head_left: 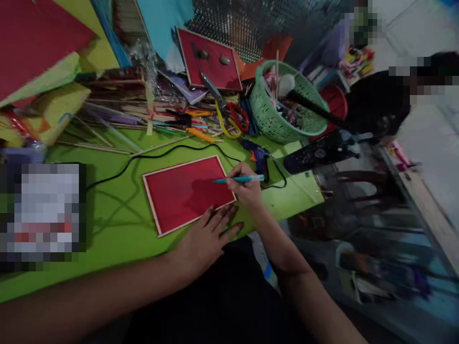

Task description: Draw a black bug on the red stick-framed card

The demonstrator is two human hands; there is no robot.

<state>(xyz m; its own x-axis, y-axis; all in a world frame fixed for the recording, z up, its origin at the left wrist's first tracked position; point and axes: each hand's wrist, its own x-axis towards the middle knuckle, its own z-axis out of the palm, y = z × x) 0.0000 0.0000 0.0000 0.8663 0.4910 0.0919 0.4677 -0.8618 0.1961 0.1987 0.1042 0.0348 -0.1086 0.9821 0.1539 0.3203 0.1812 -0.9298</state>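
Note:
A red rectangular panel (172,196) with a thin pale wooden border lies flat on the green tabletop (118,215). My left hand (206,236) rests along its near edge, fingers stretched out and apart. In my right hand (246,186), above the panel's right end, is a teal pen (247,178) with a clear end. Its tip points left over the red surface; whether it touches cannot be made out. Just beyond my right hand lies a dark blue glue gun (258,155) with an orange trigger.
Behind the panel are scissors (229,112), wooden sticks (132,112) and a second red framed panel (211,59). A green basket (263,112) stands at the back right, near a dark bottle (315,153). A black cord (161,154) crosses the table. Another person (380,102) is at the right.

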